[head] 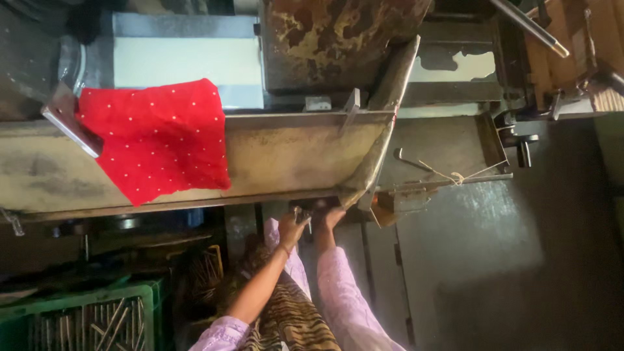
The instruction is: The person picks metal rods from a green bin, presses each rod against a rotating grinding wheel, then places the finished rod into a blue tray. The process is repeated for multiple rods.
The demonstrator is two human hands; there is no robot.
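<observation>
Small metal part (303, 213) — looks stiff, light, I'd pinch its edges | left hand (290, 227) fingers grasping it | right hand (330, 218) under the metal trough (292, 156) — fingers' state unclear

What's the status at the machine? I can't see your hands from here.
Left hand raised under the metal trough, pinching something small, unclear what. Right hand touching the trough's underside. Red dotted cloth draped over trough, clear of hands.

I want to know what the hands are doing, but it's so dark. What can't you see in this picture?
- Head view: left hand pinches something too small and dim to name.
- Right hand: fingertips hidden in shadow under the metal trough; grip unclear.
- Red cloth covers part of the trough.
- Green crate is cut off by the bottom edge; its contents are blurred.
</observation>
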